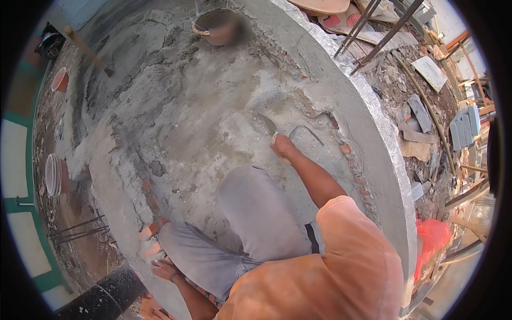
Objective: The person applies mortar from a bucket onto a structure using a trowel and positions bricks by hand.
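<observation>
My right hand [280, 146] is closed round the handle of a trowel [268, 125], whose blade points away over the rough grey mortar surface [202, 122]. Just right of the trowel lies a thin bent metal rod [308, 132]. My left hand [165, 268] lies with its fingers stretched out on the low brick-and-mortar wall [128, 197], beside my left knee. Exposed orange bricks [150, 230] show near that hand.
A bucket [220, 28] stands at the far end of the mortar. A wooden-handled tool [87, 49] leans at the far left. Smooth cement edging [368, 144] runs along the right, with rebar [386, 32] and rubble beyond it. A black pipe [104, 293] lies at lower left.
</observation>
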Tool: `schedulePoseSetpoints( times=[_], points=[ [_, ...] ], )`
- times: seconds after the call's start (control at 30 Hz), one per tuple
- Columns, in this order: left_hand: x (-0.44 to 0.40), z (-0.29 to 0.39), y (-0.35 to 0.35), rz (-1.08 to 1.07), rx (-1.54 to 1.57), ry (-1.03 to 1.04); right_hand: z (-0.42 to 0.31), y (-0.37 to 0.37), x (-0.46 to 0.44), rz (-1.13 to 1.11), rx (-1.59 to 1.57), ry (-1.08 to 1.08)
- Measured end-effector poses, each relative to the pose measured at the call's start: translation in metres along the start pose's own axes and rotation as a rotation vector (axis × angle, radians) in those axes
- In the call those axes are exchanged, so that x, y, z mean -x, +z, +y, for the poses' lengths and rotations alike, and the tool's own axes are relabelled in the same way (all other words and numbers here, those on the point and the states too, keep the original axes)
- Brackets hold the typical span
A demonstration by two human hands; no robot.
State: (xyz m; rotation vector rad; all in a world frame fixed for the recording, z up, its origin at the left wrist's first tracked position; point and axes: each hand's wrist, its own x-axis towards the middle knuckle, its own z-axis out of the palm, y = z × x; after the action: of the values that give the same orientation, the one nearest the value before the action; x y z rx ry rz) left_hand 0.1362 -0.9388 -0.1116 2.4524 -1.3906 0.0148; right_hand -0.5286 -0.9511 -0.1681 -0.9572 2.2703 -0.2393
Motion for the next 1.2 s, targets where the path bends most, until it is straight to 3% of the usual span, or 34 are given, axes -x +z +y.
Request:
schedulePoseSetpoints(
  times=[0.03, 0.2, 0.27, 0.3, 0.33, 0.43, 0.53, 0.6, 0.67, 0.77, 0.9, 0.93, 0.97, 1.0, 1.07, 1.1, 1.2],
  points=[
    [-0.003, -0.002, -0.003, 0.003, 0.04, -0.046, -0.007, 0.002, 0.002, -0.072, 0.032, -0.061],
    [-0.029, -0.032, 0.024, 0.111, -0.211, 0.023, -0.004, -0.03, -0.035, 0.308, -0.246, 0.276],
    [-0.025, -0.035, 0.039, 0.127, -0.188, 0.142, 0.011, -0.02, -0.044, 0.25, -0.232, 0.274],
    [-0.022, -0.032, 0.039, 0.129, -0.202, 0.096, 0.011, -0.016, -0.045, 0.227, -0.224, 0.269],
    [-0.023, -0.025, 0.04, 0.134, -0.208, 0.05, 0.008, 0.001, -0.035, 0.257, -0.172, 0.196],
    [-0.02, -0.015, 0.034, 0.114, -0.209, 0.021, -0.014, 0.015, -0.001, -0.022, 0.05, -0.119],
    [-0.022, -0.025, 0.038, 0.125, -0.224, 0.067, -0.033, 0.013, 0.014, 0.04, -0.002, -0.125],
    [-0.025, -0.031, 0.039, 0.139, -0.251, 0.078, -0.021, -0.002, -0.003, 0.294, -0.132, 0.089],
    [-0.027, -0.026, 0.037, 0.136, -0.286, 0.067, 0.005, -0.016, -0.014, 0.414, -0.157, 0.234],
    [-0.026, -0.024, 0.038, 0.143, -0.3, 0.078, 0.034, 0.013, -0.011, 0.24, -0.039, 0.136],
    [-0.021, -0.017, 0.039, 0.215, -0.232, 0.106, 0.014, 0.015, 0.021, 0.111, 0.065, -0.081],
    [-0.017, -0.01, 0.037, 0.278, -0.201, 0.103, 0.017, 0.014, 0.013, 0.191, 0.051, -0.019],
    [-0.013, 0.008, 0.024, 0.203, -0.182, 0.049, 0.027, 0.018, 0.0, 0.37, -0.088, 0.011],
    [-0.011, 0.009, 0.024, 0.215, -0.2, 0.051, 0.049, 0.024, -0.028, 0.303, -0.304, 0.117],
    [-0.009, 0.016, 0.016, 0.197, -0.149, 0.005, 0.02, 0.019, -0.012, 0.356, -0.23, 0.126],
    [-0.009, 0.024, 0.01, 0.198, -0.086, -0.037, 0.048, 0.04, -0.032, 0.184, -0.221, -0.081],
    [-0.009, 0.024, 0.011, 0.202, -0.066, -0.061, 0.064, 0.077, -0.044, 0.247, 0.04, 0.014]
  ],
)
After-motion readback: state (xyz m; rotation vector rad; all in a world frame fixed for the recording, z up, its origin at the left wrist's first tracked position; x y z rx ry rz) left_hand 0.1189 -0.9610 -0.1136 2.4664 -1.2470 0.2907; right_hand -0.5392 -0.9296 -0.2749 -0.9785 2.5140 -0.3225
